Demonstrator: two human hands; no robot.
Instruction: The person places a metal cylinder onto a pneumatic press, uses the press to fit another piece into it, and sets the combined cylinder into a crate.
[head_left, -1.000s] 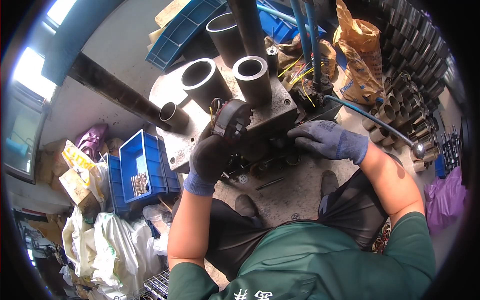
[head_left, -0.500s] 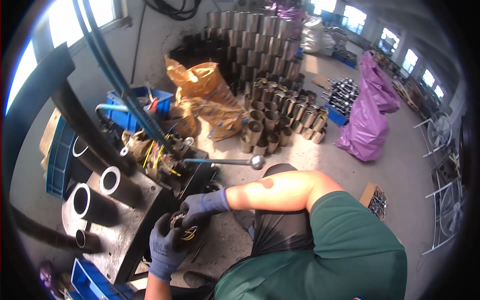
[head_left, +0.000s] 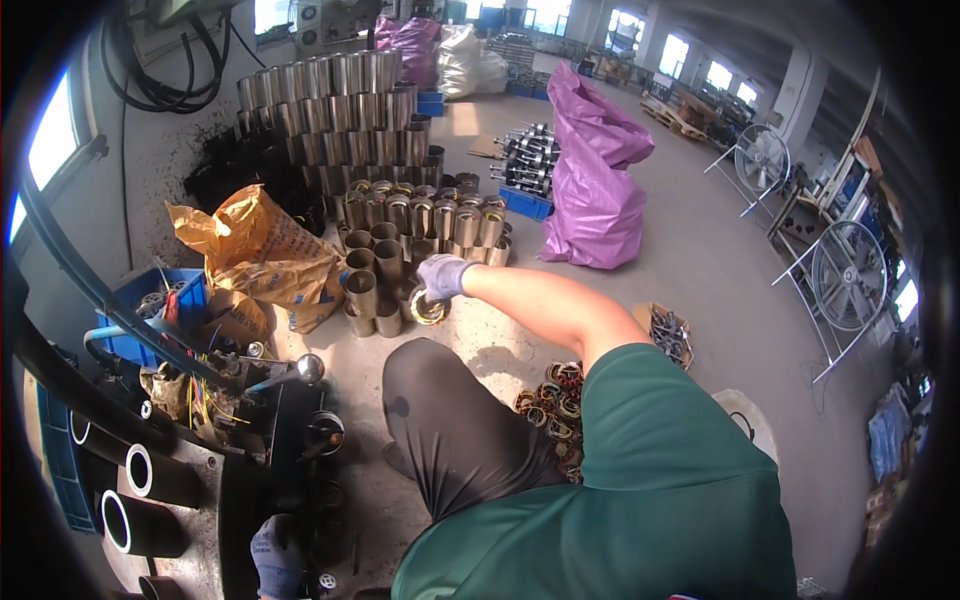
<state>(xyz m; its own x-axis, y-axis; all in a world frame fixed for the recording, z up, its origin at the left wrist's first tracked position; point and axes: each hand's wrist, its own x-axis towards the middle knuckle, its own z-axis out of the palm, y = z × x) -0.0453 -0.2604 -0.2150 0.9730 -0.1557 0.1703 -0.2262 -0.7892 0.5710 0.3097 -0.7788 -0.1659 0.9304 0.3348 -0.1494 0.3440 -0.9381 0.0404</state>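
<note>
My right hand (head_left: 443, 277), in a blue-grey glove, reaches far out in front of me. Its fingers are closed on a motor stator (head_left: 431, 312), a ring with copper-coloured windings, held beside open steel tubes (head_left: 361, 292) that stand on the floor. Behind these, several steel cylinders (head_left: 397, 212) have coloured wire or windings at their tops. My left hand (head_left: 277, 557), gloved too, is low at the left next to the machine's metal plate (head_left: 212, 520); its fingers are in shadow and partly hidden. More wound stators (head_left: 555, 400) lie heaped on the floor right of my knee.
The machine's ball-ended lever (head_left: 310, 368) juts out at the left, near thick pipe sleeves (head_left: 160, 475). An orange-brown sack (head_left: 265, 245) and a blue crate (head_left: 150, 300) stand beyond. A purple sack (head_left: 597, 190), an open carton (head_left: 668, 335) and floor fans (head_left: 848, 275) are to the right.
My right hand has left the machine and stretched forward to the tubes with the stator. My left hand has dropped lower, apart from it. The view has swung right.
</note>
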